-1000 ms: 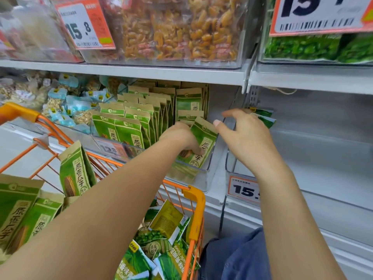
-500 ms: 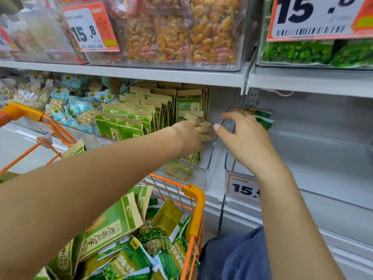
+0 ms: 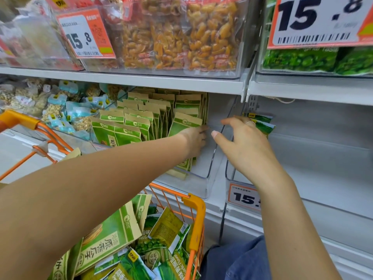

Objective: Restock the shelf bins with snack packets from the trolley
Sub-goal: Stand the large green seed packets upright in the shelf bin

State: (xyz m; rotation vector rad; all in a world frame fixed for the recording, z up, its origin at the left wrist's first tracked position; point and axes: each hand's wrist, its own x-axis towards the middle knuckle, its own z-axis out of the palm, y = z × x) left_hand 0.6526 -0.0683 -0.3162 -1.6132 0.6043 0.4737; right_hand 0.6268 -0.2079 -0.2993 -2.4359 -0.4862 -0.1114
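Note:
Green and tan snack packets [image 3: 141, 126] stand in rows inside a clear shelf bin [image 3: 201, 178] on the middle shelf. My left hand [image 3: 193, 142] reaches into that bin's right end and presses with straight fingers against the side of the last upright packet [image 3: 184, 124]. My right hand [image 3: 242, 144] hovers open just right of it, over the bin's clear side wall, holding nothing. Below, the orange trolley [image 3: 196, 205] holds more packets, with a large green and tan one [image 3: 109, 233] on top.
The neighbouring bin on the right holds only a couple of green pea packets [image 3: 262, 122] at its back. A price label [image 3: 242, 197] hangs on its front. Upper-shelf bins hold orange snacks [image 3: 181, 37] and green snacks [image 3: 302, 59]. Blue packets [image 3: 60, 110] fill the left bin.
My left hand carried a packet into the bin and stood it upright against the row. Packets that leaned at the trolley's left have dropped flat. My right hand stayed hovering.

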